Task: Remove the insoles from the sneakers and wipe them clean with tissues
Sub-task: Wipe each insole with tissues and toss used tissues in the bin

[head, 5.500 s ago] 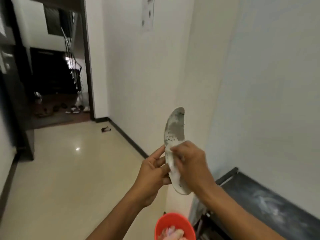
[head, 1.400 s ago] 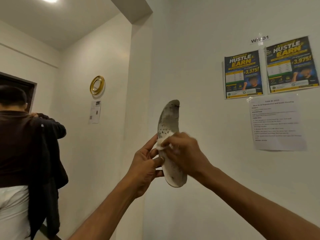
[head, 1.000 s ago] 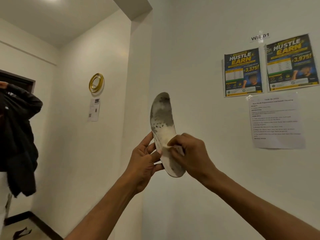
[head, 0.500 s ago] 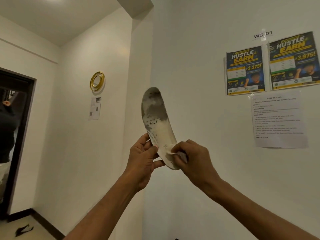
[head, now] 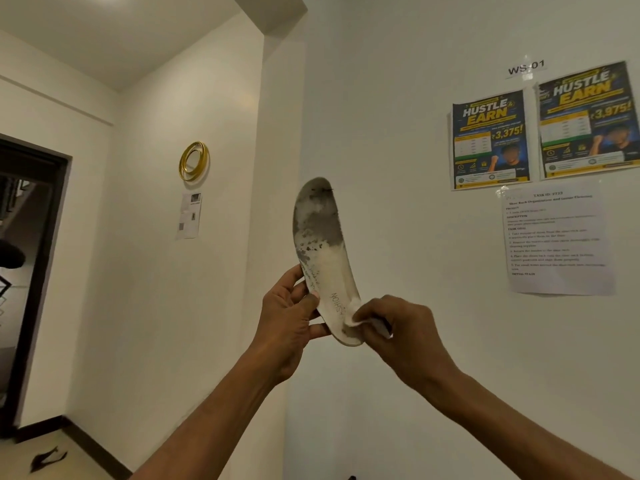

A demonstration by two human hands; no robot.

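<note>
The insole (head: 320, 258) stands almost upright at the centre of the frame, held up in front of the white wall (head: 398, 168), toe end at the top and heel end at the bottom. Its upper half is stained grey with dark specks. The lower half is paler and carries printed letters. The left hand (head: 287, 317) grips it from the left along the lower part, with the thumb laid on the face and the other fingers curled behind the edge. The right hand (head: 398, 327) comes in from the lower right, closed on a small white tissue (head: 356, 320) and pinching it against the heel end, so the wad touches the insole at its lower right edge.

At the upper right a dark poster (head: 490, 140) hangs beside a second poster (head: 588, 123), with a small label (head: 525, 66) above them and a printed sheet (head: 557, 240) below. Left of centre a gold ring (head: 194, 161) hangs on the side wall, with a small paper (head: 189, 216) under it. A dark doorway (head: 24, 271) takes up the left edge. A dark scrap (head: 46, 459) lies on the floor (head: 14, 455) at the lower left.
</note>
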